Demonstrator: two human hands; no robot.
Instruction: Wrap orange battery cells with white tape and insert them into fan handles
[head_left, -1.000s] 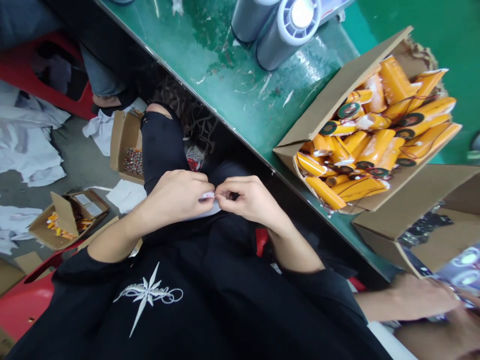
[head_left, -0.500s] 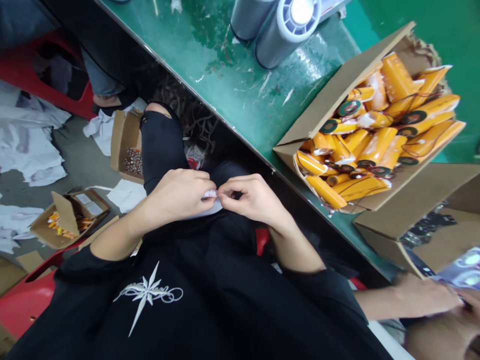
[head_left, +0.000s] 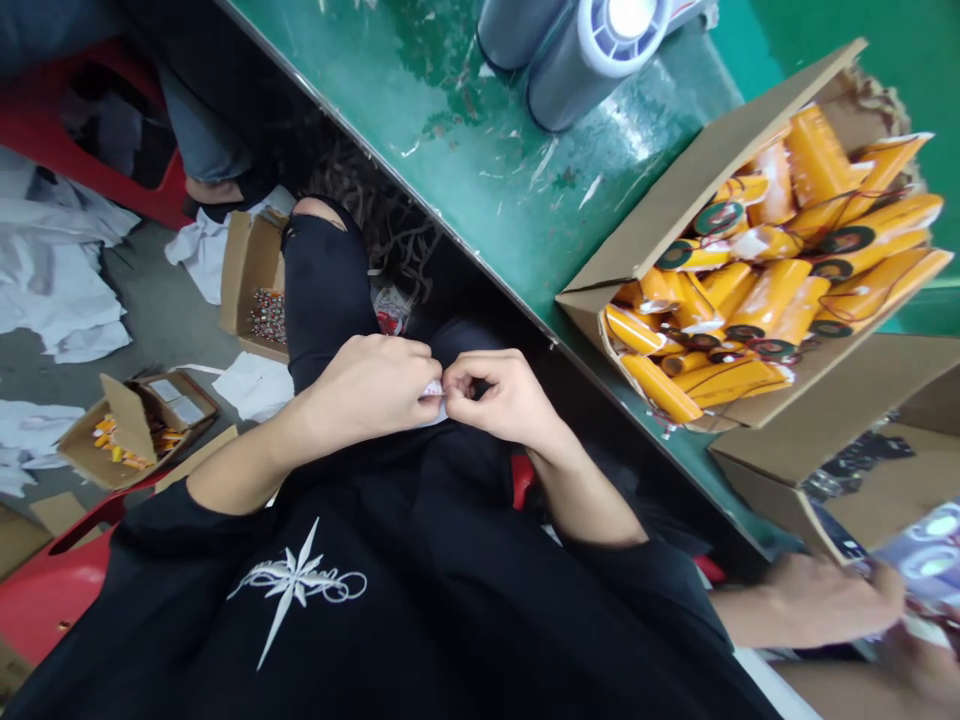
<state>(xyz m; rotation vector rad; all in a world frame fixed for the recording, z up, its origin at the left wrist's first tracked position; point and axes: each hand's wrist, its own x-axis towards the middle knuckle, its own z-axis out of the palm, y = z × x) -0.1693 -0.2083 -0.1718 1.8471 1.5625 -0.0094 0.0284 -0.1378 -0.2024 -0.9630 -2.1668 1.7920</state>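
Above my lap, my left hand (head_left: pixel 381 384) is closed round a small white piece with reddish print (head_left: pixel 433 388). Only its end shows between the fingers, so its kind stays unclear. Thumb and forefinger of my right hand (head_left: pixel 501 396) are pinched together right at that end, leaving a round gap behind them. Whatever lies in this pinch is too small to make out. Just below the fingers a whitish surface (head_left: pixel 435 413) shows, mostly hidden by my hands.
On the green table (head_left: pixel 480 190), a cardboard box (head_left: pixel 637 235) holds several orange wrapped battery packs (head_left: pixel 776 300). Grey cylinders (head_left: pixel 566 75) stand behind. Another box (head_left: pixel 787 450) holds dark parts. A co-worker's hands (head_left: pixel 832 600) move at lower right. Floor boxes (head_left: pixel 236 270) and papers lie left.
My two hands have shifted slightly to the right in the picture, still together at the white piece. The table things also shift right with the view. The co-worker's hands have moved.
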